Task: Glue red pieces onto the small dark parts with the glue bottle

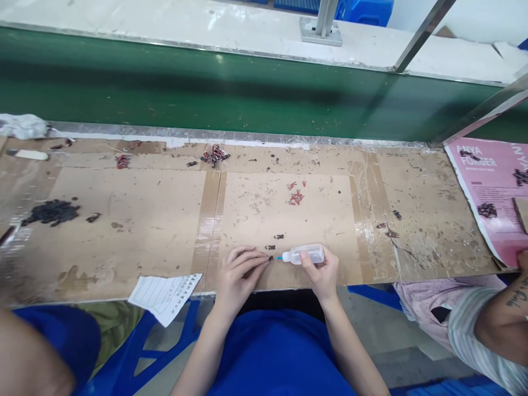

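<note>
Cardboard-covered bench (pixel 165 236) is running along a green belt (pixel 165 82). Pink sheet (pixel 474 187), far right, is displaying "ANYA FORGER". White paper slip (pixel 163 294) is overhanging the front edge, bearing print too small to read. Right hand (pixel 324 272): gripping a translucent squeeze bottle (pixel 309 253), blue tip (pixel 280 258) pointing left. Left hand (pixel 243 269): pinching a small dark part (pixel 271 258) at that tip. Two similar parts (pixel 270 247) are lying just beyond; red pieces (pixel 296 198) are clustering farther back.

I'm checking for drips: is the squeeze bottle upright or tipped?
Tipped: the right hand holds the squeeze bottle sideways, its blue tip pointing at the dark piece in the left hand.
</note>
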A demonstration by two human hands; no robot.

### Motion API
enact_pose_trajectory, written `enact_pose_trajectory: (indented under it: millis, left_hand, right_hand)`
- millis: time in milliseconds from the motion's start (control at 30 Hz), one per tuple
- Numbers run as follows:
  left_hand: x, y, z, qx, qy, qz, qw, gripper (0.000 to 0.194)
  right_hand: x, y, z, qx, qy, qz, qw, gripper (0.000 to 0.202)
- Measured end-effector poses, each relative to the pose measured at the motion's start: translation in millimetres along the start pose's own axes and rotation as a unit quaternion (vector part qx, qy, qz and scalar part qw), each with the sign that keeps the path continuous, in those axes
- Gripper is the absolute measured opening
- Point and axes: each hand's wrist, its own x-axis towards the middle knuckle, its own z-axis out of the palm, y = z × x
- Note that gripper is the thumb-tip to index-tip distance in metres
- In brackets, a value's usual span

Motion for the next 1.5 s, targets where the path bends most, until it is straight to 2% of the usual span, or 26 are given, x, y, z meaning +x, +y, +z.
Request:
enact_pose_trajectory:
  millis: [200, 700, 933, 1267, 1500]
  left_hand:
    - [-3.4, 4.9, 0.5, 0.024, 0.017, -0.085, 0.996, 0.008]
    - [-1.6, 5.1, 0.1, 0.010, 0.024, -0.064, 0.998, 0.004]
    - [-3.2, 3.5, 0.8, 0.000, 0.023, -0.089, 0.996, 0.007]
    - [-1.5, 5.5, 0.8, -0.010, 0.023, -0.093, 0.995, 0.004]
    - [-1.3, 6.5, 0.1, -0.006, 0.027, -0.091, 0.995, 0.005]
  right_hand:
    - [1.2, 0.8, 0.5, -0.040, -0.005, 0.001, 0.999, 0.020]
    - [0.7, 3.1, 1.7, -0.050, -0.015, 0.011, 0.999, 0.024]
    - [0.9, 5.7, 0.7, -0.060, -0.001, 0.002, 0.998, 0.026]
    - [1.6, 2.8, -0.1, -0.056, -0.033, 0.007, 0.998, 0.023]
    - [3.4, 0.7, -0.2, -0.065, -0.027, 0.009, 0.997, 0.024]
